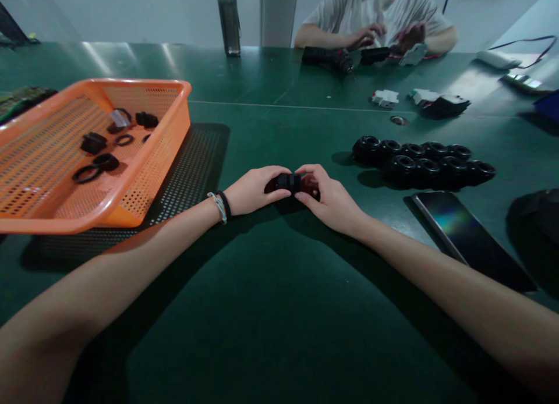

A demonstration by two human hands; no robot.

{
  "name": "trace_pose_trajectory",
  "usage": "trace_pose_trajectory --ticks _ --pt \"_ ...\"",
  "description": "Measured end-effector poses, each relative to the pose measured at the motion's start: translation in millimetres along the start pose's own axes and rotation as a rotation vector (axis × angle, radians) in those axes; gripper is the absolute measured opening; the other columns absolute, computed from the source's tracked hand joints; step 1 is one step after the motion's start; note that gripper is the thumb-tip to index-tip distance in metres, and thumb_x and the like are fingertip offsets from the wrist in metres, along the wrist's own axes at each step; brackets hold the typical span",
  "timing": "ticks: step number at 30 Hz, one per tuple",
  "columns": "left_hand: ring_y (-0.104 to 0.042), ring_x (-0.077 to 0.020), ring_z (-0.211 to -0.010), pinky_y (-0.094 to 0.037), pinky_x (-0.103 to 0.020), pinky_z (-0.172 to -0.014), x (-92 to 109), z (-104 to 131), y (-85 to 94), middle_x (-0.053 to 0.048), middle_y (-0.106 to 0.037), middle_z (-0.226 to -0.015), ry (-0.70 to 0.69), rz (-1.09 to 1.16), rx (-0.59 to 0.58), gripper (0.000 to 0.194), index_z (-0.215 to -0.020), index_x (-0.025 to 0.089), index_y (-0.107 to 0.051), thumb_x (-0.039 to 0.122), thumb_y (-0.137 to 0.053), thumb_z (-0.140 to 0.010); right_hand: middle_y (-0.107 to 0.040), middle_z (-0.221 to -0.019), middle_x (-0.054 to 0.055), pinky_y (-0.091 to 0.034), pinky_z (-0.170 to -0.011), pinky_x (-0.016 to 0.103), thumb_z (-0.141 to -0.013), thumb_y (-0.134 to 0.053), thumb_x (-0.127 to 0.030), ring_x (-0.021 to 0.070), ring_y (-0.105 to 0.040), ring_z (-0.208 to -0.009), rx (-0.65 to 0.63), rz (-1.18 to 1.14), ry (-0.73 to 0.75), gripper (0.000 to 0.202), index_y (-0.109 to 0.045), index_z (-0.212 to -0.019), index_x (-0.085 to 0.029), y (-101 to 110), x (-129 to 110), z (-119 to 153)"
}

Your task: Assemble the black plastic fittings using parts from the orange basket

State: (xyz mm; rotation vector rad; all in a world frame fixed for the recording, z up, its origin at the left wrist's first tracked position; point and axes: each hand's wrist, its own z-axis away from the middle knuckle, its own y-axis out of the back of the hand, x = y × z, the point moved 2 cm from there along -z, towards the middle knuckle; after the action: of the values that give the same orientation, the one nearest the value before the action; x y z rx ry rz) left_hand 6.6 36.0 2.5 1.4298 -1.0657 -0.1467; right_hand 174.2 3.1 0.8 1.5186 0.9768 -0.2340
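Over the middle of the green table, my left hand (257, 190) and my right hand (325, 197) meet around a small black cable gland (288, 183). The left thumb and fingers pinch its left end, while those of the right hand close on its right end. Fingers hide much of the part, so how its pieces join cannot be made out. To the right, several black cable glands (414, 159) stand grouped in two rows, their round openings facing up.
At left an orange plastic basket (144, 206) holds loose black rings and fittings. A phone (467, 235) lies right of my right forearm. Farther back are a bottle (229, 22), a black power tool (327, 59) and small white parts (385, 98). A co-worker (379, 20) sits opposite, hands busy.
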Motion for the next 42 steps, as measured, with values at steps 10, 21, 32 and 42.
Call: trace_pose_trajectory --ticks 10,21,32,42 --pt "-0.059 -0.0191 -0.1 -0.045 -0.032 -0.087 0.0 -0.3 -1.1 -0.01 -0.064 -0.11 -0.007 -0.001 0.002 0.034 -0.114 0.012 -0.054 0.027 -0.057 -0.083 -0.059 -0.081 0.003 -0.044 -0.068 0.033 -0.078 -0.049 -0.019 0.0178 -0.057 -0.074 0.002 -0.004 -0.026 0.024 -0.043 -0.101 -0.019 0.2 -0.1 -0.8" --pt "-0.059 -0.0198 -0.101 -0.045 -0.033 -0.088 -0.4 -0.2 -0.5 -0.01 -0.063 -0.111 -0.001 -0.004 -0.004 0.035 -0.114 0.013 -0.054 0.029 -0.057 -0.083 -0.06 -0.081 0.003 -0.042 -0.065 0.032 -0.081 -0.048 -0.021 0.0181 -0.057 -0.073 -0.02 0.008 -0.037 0.02 -0.044 -0.101 -0.021 0.4 0.3 -0.6" --pt "-0.059 -0.02 -0.101 -0.045 -0.032 -0.088 -0.3 0.1 -0.5 -0.011 -0.063 -0.111 0.001 -0.003 -0.007 0.036 -0.115 0.012 -0.054 0.029 -0.057 -0.083 -0.061 -0.081 0.004 -0.041 -0.064 0.031 -0.082 -0.047 -0.023 0.0182 -0.057 -0.072 -0.024 0.02 -0.051 0.019 -0.045 -0.101 -0.019 0.4 -0.1 -1.0" --pt "-0.059 -0.0198 -0.101 -0.046 -0.032 -0.087 -0.6 0.6 -0.4 -0.01 -0.063 -0.111 -0.017 0.0 0.003 0.035 -0.114 0.012 -0.055 0.028 -0.057 -0.083 -0.063 -0.083 0.005 -0.042 -0.065 0.031 -0.082 -0.048 -0.024 0.0186 -0.058 -0.073 -0.007 0.031 -0.036 0.017 -0.048 -0.099 -0.02 -0.4 2.3 -1.1"
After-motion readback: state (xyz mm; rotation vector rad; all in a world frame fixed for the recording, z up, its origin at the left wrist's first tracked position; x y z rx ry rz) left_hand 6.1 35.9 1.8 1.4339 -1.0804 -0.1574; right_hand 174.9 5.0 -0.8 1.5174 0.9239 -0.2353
